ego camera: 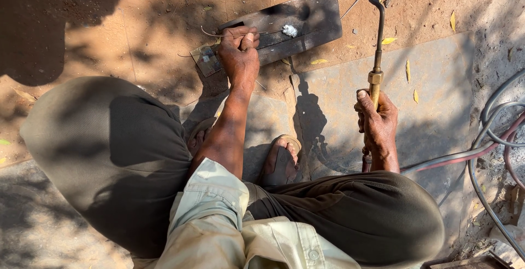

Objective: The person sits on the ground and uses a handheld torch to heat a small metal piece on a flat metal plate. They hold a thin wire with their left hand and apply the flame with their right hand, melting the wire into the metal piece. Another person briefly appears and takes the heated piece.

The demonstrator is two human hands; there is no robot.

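So the person is squatting on bare dirt with a gas torch [376, 56] in the right hand [377, 122]. The grip is a closed fist wrapped round the brass handle just below the fitting, thumb up along the tube. The thin neck runs up and away from the body, and its bent tip hangs over the ground just right of a dark metal plate [290, 25]. No flame that can be made out.

The torch looks like rigid brass, so probably hefty for its size, and the hoses [492, 138] trailing off to the right will likely tug on the back end. Holding it mid-handle, where the hand sits, seems the balanced spot; the neck and tip are best left alone.

The left hand [239, 50] is pinched shut on a thin wire rod [262, 32], pressing it down on the near edge of the plate. That rod looks light and bendy, and probably slippery between fingertips. Its far end points at a small white lump [289, 30] on the plate.

Labels: nothing readable. Only a small squarish, greyish plate piece [206, 58] just left of that hand, touching the dark plate's corner. Dry yellow leaves lie scattered on the flat stone slab [432, 83] to the right.
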